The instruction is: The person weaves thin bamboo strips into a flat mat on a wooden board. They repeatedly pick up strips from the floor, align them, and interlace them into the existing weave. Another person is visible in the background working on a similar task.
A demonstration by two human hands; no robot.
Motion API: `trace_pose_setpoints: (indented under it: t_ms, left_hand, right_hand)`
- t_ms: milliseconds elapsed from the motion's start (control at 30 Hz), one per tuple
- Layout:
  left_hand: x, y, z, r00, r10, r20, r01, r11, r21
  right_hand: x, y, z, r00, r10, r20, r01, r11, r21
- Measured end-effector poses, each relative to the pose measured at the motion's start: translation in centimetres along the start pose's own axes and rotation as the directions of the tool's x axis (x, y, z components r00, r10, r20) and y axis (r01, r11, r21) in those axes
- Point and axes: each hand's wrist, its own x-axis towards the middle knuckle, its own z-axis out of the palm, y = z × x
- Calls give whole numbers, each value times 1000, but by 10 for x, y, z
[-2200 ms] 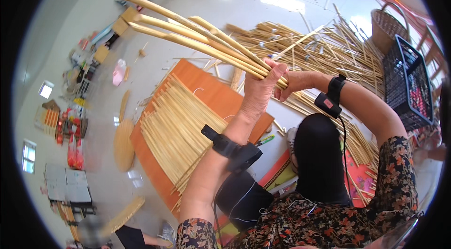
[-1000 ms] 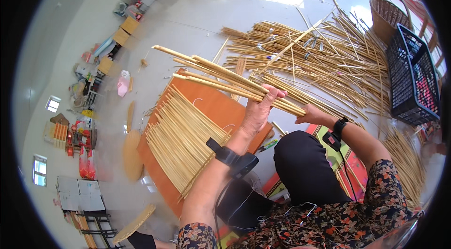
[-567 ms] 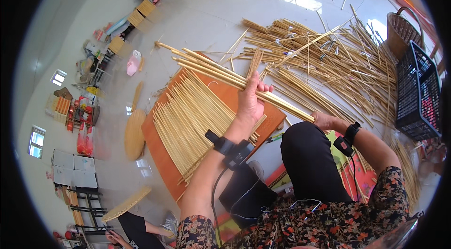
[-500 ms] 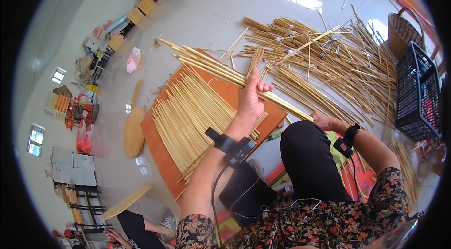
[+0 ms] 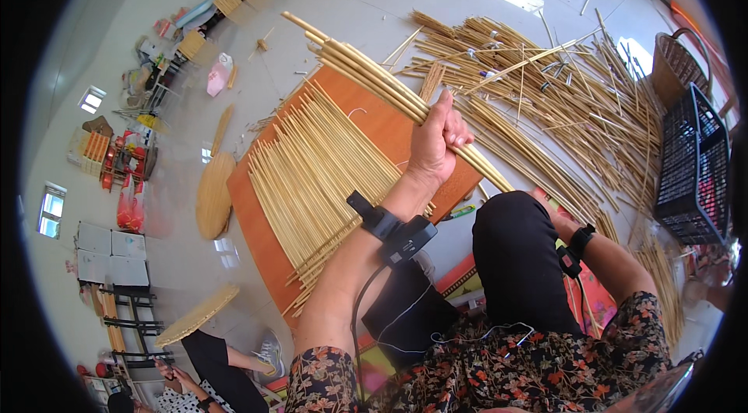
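Observation:
My left hand (image 5: 440,140) is closed around a small bundle of pale straw-like stalks (image 5: 370,74). The bundle slants from the upper left down toward my right knee, above an orange-brown board (image 5: 253,245). On that board many cut stalks (image 5: 327,164) lie side by side in a rough sheet. A brown, bristly flat piece (image 5: 432,80) shows just beyond my left fist; whether the hand holds it too, I cannot tell. My right hand (image 5: 543,201) is by the bundle's lower end, mostly behind my raised knee, its fingers hidden.
A loose heap of long stalks (image 5: 545,93) covers the floor at the right. Beyond it stand a wicker basket (image 5: 676,66) and a black plastic crate (image 5: 692,167). A round woven disc (image 5: 212,199) lies left of the board. Another person sits lower left near a woven disc (image 5: 199,315).
My left hand has shifted slightly right with the stalks, which now slope more steeply. My right hand has slipped further behind my knee. The whole view has shifted a little.

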Motion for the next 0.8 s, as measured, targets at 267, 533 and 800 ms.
trace_pose_setpoints:
  t_ms: [267,533,800]
  left_hand:
    - [5,-8,14,988,63,-143,-59,998,28]
    - [10,-9,6,993,12,115,-6,999,-53]
    - [10,-18,2,983,-2,181,-10,998,67]
  right_hand:
    - [-9,-6,4,935,-5,-355,-150,901,-407]
    - [-15,71,10,977,7,-212,-33,992,-120]
    - [-19,81,18,975,4,-221,-24,996,-85]
